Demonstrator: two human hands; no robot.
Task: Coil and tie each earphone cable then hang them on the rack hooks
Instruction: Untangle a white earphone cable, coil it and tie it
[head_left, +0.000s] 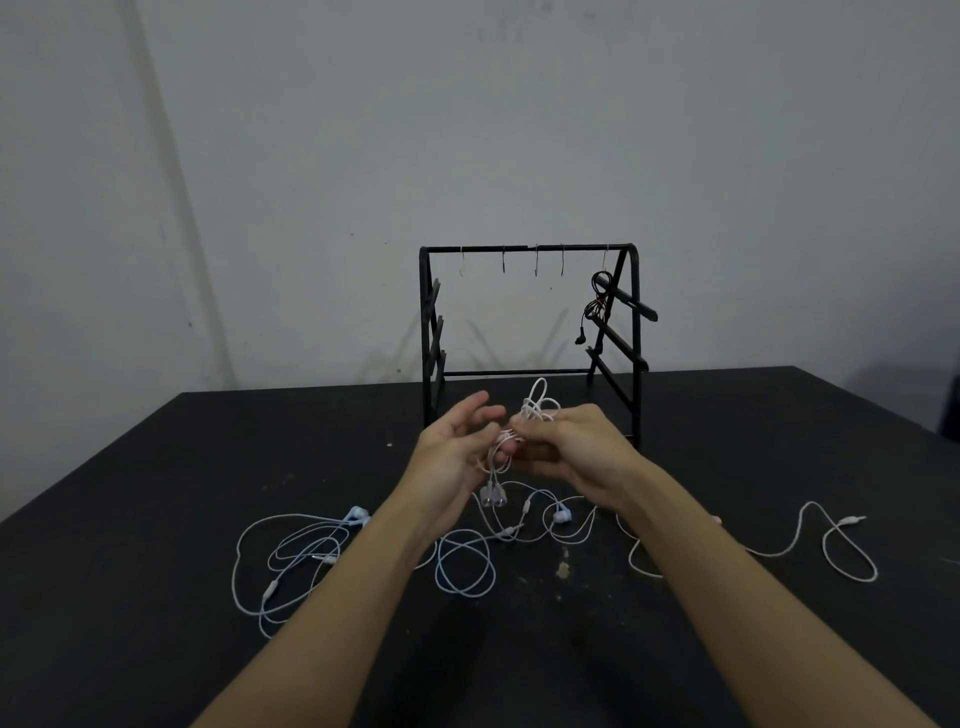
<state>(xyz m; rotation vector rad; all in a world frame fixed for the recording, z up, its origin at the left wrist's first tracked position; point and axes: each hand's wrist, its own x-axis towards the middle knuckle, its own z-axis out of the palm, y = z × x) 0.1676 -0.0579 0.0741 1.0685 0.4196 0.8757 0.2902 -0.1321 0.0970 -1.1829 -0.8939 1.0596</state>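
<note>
Both hands are raised above the table in front of the black rack (530, 248). My right hand (576, 447) pinches a pale pink earphone cable (537, 402) whose loops stick up above the fingers. My left hand (457, 447) has the same cable wrapped around its lower fingers, upper fingers spread; two earbuds (492, 493) dangle below. A coiled black earphone (595, 306) hangs from the rightmost hook. The other hooks (536, 265) on the top bar are bare.
Loose light-blue earphones (306, 551) lie on the black table (156, 519) at the left and another blue loop (465, 566) sits under my left forearm. A white cable (810, 540) trails at the right. A plain wall stands behind the rack.
</note>
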